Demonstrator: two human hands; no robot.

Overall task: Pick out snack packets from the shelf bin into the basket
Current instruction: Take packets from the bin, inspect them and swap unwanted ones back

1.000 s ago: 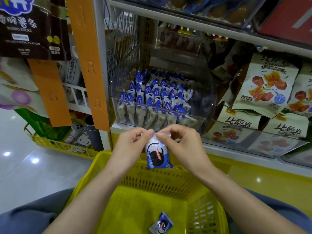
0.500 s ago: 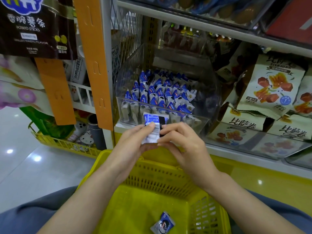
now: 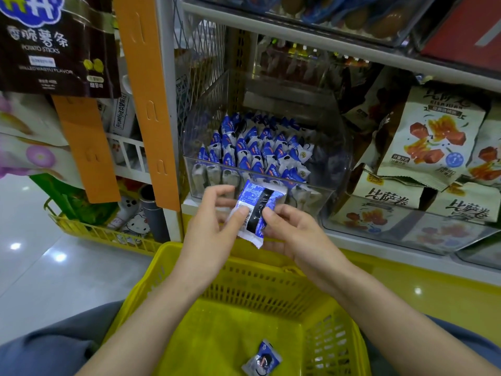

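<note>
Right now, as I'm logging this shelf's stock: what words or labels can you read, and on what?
"香脆薯条" on the dark hanging bag
"POTATO STICKS" on the same bag
"WAGYU FLAVOR" on the same bag; its smaller print is blurred
"比萨卷" on the beige packs
Too small to read: the barcode and print on the held packet
Too blurred to read: the bin packets

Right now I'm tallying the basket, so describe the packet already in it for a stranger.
Start at the yellow basket at the bottom. On its floor lies a small blue-and-white packet. Unlike the held packet above, it lies loose and alone.
</note>
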